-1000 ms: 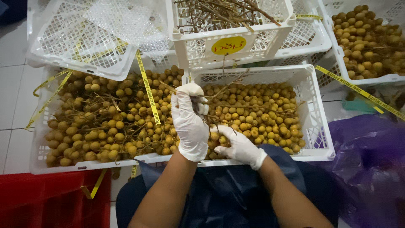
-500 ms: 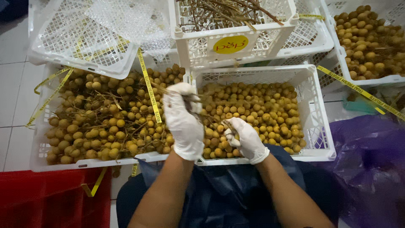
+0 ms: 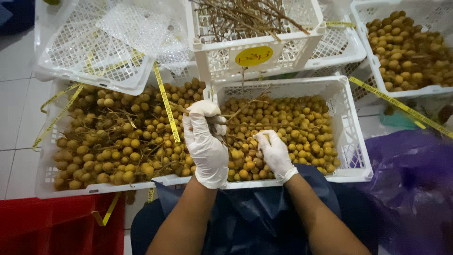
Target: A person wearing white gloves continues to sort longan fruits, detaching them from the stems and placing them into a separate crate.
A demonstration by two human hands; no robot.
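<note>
**While both gloved hands work a twig bunch over the middle crate seam**

Landmark: the right fruit crate (image 3: 351, 137), white lattice plastic, full of loose small yellow-brown round fruit (image 3: 288, 127).

- Left hand (image 3: 205, 141), white glove, closed around a twig bunch (image 3: 236, 113), right at the landmark's left wall. Twigs stick out over the fruit toward its far rim.
- Right hand (image 3: 273, 153), white glove, fingers curled on fruit and twig ends just inside the landmark's near-left part. Can't tell if it pinches one fruit or a stem.
- Left crate (image 3: 47, 182) butts against the landmark's left wall, no gap. Holds fruit on branches (image 3: 118, 141), heaped to rim level.
- Yellow strap (image 3: 166, 106) lies across that heap, running from the far side toward the near rim.
- Twig crate (image 3: 302, 47) sits beyond the landmark's far rim, overlapping it; bare stems inside. Oval yellow label (image 3: 254, 55) on its near wall, centred.
- Empty lattice tray (image 3: 94, 52) is far-left of the landmark, tilted over the left crate.
- Third fruit crate (image 3: 377, 66) is far-right of the landmark; another yellow strap (image 3: 401, 106) runs diagonally between them.
- Purple plastic bag (image 3: 415, 179) is hard against the landmark's right wall. Red bin (image 3: 52, 226) is near-left, below the left crate.
- Open room: only tiled floor (image 3: 14, 118) left of the left crate. Near rim meets the dark apron (image 3: 255, 212).
</note>
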